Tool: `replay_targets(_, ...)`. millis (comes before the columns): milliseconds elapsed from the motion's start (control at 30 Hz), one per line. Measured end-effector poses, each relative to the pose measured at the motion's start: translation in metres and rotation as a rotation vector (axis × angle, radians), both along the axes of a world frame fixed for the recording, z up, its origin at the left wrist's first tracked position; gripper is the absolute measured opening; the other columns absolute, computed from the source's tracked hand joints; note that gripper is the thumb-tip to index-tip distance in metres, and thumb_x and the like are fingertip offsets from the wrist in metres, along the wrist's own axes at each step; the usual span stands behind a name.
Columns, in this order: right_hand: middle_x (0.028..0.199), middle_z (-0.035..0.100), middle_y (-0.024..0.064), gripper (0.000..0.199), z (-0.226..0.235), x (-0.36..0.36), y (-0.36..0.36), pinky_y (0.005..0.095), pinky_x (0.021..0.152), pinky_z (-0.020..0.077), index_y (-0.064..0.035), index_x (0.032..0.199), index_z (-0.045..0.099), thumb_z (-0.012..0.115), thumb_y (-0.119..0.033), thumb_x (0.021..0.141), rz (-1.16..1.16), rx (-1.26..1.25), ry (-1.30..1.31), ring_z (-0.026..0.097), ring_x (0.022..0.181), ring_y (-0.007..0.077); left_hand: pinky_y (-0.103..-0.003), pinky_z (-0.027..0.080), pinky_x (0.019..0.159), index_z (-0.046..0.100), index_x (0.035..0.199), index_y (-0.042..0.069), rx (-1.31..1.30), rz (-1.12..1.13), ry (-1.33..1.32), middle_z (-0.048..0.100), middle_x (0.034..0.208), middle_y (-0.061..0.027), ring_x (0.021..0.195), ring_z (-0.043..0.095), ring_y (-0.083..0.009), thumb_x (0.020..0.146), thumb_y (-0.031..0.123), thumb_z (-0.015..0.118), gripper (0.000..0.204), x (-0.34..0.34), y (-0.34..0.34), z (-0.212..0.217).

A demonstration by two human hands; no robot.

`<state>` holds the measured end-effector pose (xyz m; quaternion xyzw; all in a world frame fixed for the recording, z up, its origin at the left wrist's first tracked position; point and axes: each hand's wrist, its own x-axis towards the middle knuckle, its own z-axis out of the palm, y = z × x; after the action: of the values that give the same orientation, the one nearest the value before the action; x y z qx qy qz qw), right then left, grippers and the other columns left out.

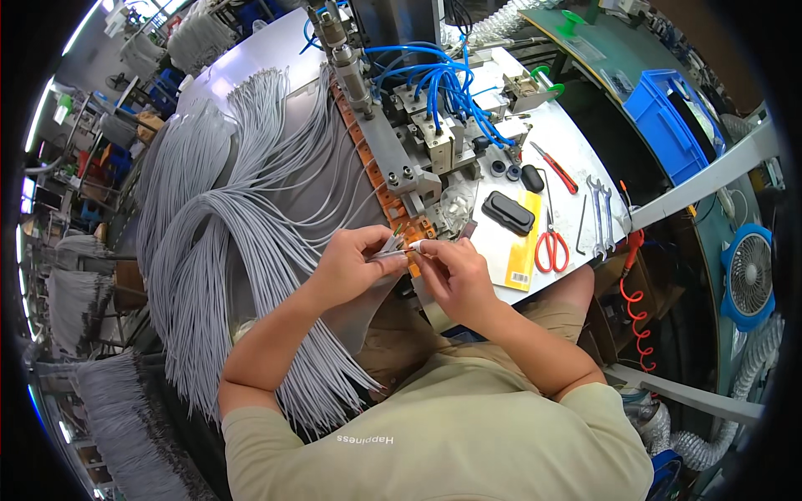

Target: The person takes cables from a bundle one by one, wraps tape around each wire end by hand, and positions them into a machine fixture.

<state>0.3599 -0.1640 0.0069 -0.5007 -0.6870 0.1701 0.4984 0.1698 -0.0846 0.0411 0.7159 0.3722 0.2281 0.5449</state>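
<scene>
My left hand (351,265) is closed around a few grey cables (390,245), whose stripped ends show thin coloured wires by the fingertips. My right hand (459,280) meets it from the right, its thumb and index finger pinching at the thin wire ends. A small white piece (416,245) shows at the right fingertips; I cannot tell what it is. Just beyond both hands is the orange fixture (420,230) at the near end of a bench machine (388,150). A large bundle of grey cables (251,225) spreads over the table left of my hands.
On the white tabletop to the right lie red-handled scissors (551,250), a black oblong case (508,214), a yellow packet (522,259), a red utility knife (555,168) and wrenches (598,219). Blue air hoses (443,79) crowd the machine. Farther right are a blue crate (675,125) and a fan (749,277).
</scene>
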Motion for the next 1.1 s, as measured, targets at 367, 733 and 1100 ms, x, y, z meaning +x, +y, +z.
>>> replay_targets(367, 0.061, 0.065, 0.0005, 0.015, 0.002, -0.005, 0.002, 0.0305, 0.065, 0.0373, -0.0053, 0.102, 0.066, 0.069, -0.005, 0.088, 0.017, -0.029, 0.051, 0.057, 0.051, 0.0152, -0.024, 0.043, 0.057, 0.070, 0.093, -0.002, 0.163, 0.081, 0.087, 0.062, 0.068, -0.0008, 0.064, 0.046, -0.0034, 0.082, 0.012, 0.081, 0.020, 0.000, -0.005, 0.002)
replay_targets(733, 0.063, 0.061, 0.0049, 0.012, 0.010, 0.007, 0.012, 0.0320, 0.062, 0.0421, -0.0013, 0.095, 0.060, 0.069, -0.007, 0.089, 0.183, -0.488, 0.267, 0.053, 0.050, 0.0167, -0.025, 0.049, 0.067, 0.069, 0.091, -0.001, 0.132, -0.077, 0.133, 0.069, 0.078, -0.0006, 0.075, 0.059, -0.0041, 0.086, 0.010, 0.076, 0.013, 0.001, -0.002, 0.015)
replay_targets(1100, 0.068, 0.057, 0.0049, 0.015, -0.003, 0.013, 0.020, 0.0314, 0.061, 0.0407, -0.0023, 0.089, 0.057, 0.070, -0.009, 0.089, 0.130, -0.028, -0.006, 0.050, 0.055, 0.0156, -0.027, 0.053, 0.068, 0.065, 0.103, -0.002, -0.026, -0.132, 0.068, 0.069, 0.083, -0.0075, 0.076, 0.067, -0.0117, 0.089, 0.003, 0.068, 0.016, -0.002, 0.000, 0.007)
